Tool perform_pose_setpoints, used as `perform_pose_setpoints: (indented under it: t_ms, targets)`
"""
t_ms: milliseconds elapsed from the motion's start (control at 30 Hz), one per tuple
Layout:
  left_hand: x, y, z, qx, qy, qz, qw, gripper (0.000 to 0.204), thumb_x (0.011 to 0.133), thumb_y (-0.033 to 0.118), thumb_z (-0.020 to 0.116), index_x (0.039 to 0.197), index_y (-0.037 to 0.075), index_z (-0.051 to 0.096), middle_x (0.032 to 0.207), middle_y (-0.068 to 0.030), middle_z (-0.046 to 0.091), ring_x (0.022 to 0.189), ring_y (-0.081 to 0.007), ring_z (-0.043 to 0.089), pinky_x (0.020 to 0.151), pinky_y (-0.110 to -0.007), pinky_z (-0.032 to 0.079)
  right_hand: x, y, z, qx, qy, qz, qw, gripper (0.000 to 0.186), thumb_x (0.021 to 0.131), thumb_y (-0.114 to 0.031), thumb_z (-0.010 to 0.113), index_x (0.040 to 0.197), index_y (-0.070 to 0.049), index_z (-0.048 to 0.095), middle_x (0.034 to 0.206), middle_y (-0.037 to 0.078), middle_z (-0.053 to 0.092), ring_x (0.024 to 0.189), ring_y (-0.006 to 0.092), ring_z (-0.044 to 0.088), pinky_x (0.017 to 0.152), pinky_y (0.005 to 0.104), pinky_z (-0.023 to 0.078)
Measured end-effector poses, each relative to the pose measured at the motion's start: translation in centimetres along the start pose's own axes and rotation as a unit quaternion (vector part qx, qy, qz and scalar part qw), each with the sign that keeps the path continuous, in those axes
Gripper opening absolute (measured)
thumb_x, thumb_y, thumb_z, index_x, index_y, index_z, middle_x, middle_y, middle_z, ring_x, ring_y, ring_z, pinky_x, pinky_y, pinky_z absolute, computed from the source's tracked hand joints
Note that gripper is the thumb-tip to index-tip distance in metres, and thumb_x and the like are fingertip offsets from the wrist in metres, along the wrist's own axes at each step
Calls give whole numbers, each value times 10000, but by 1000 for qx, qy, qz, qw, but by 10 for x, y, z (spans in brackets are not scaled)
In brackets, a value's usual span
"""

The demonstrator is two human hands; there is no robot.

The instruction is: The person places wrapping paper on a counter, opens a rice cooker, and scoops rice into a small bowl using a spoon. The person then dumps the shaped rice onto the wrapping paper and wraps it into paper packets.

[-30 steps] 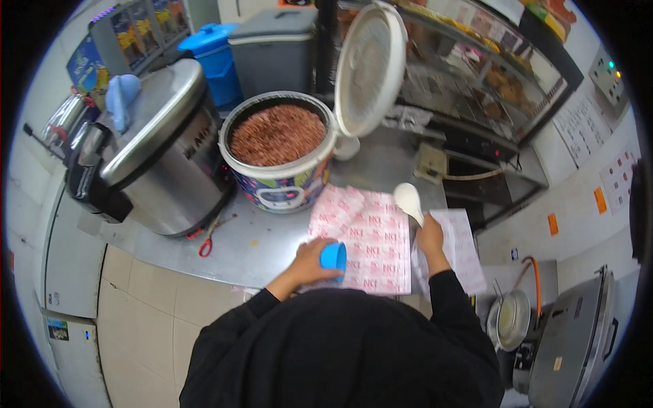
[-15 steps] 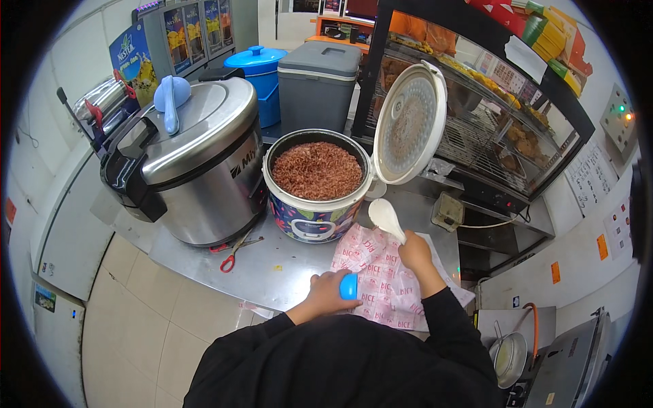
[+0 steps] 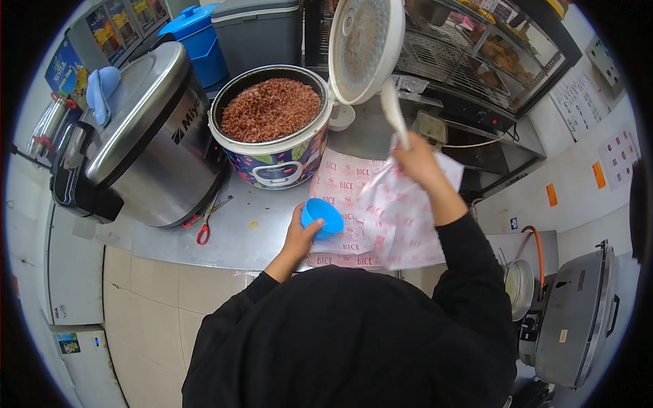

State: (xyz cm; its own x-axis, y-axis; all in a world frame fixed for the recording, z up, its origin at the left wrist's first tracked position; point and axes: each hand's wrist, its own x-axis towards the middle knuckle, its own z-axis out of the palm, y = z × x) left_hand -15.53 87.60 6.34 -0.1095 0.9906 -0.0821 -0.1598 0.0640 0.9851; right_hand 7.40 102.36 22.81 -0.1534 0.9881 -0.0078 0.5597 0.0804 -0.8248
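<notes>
My left hand (image 3: 296,241) grips a small blue bowl (image 3: 324,216) near the counter's front. My right hand (image 3: 418,162) is closed round a white rice paddle (image 3: 395,117), raised at the right of an open floral rice cooker (image 3: 271,170) full of reddish-brown rice (image 3: 265,109); a lifted sheet of pink-printed paper (image 3: 415,224) hangs just under that hand, perhaps pinched by it. More printed paper (image 3: 335,183) lies beneath, on the steel counter (image 3: 245,238). The cooker's lid (image 3: 360,47) stands up on its hinge.
A large steel cooker (image 3: 143,149) with a blue scoop (image 3: 101,95) on top, red scissors (image 3: 203,232), a blue bucket (image 3: 198,54), a grey bin (image 3: 255,37), a glass food warmer (image 3: 462,54). At lower right, a steel pan (image 3: 519,289) and a grey metal appliance (image 3: 575,319).
My right hand has moved up and away with the paddle, and a paper sheet has risen with it. My left hand has shifted slightly, tilting the blue bowl's opening into view.
</notes>
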Motion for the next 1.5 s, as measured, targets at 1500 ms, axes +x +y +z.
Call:
perform_pose_setpoints:
  t_ms: [1500]
  targets:
    - [-26,35,-28,-77,-187,-94,975,751,715,326,676,1308,22,330,1192,-116,489,1092,-219,486,934,-348,397,-113,100,97,118,-308,120,936,143,822,-113,582,902,-13,520,755,56,555,626,126,555,530,260,474]
